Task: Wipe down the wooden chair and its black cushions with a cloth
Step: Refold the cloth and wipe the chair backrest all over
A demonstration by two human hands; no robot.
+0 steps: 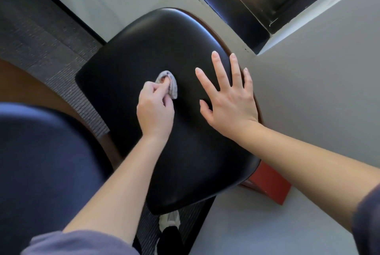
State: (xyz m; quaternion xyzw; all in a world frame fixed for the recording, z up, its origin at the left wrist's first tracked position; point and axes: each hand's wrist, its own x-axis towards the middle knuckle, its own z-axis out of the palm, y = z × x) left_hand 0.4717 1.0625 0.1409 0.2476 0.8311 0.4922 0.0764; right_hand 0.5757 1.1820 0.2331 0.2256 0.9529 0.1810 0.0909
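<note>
A glossy black cushion (144,53) fills the middle of the head view, with the chair's reddish-brown wooden rim (259,109) showing along its right edge. My left hand (154,111) is shut on a small bunched grey cloth (171,85) and presses it onto the middle of the cushion. To its right, my right hand (228,98) lies flat on the cushion with fingers spread wide, near the wooden rim, holding nothing.
A pale grey wall (318,90) stands close on the right. A dark window frame (257,4) runs across the top right. Grey carpet (51,45) lies to the left. A dark blue rounded shape (41,162) fills the lower left. My white shoe (169,221) shows below the cushion.
</note>
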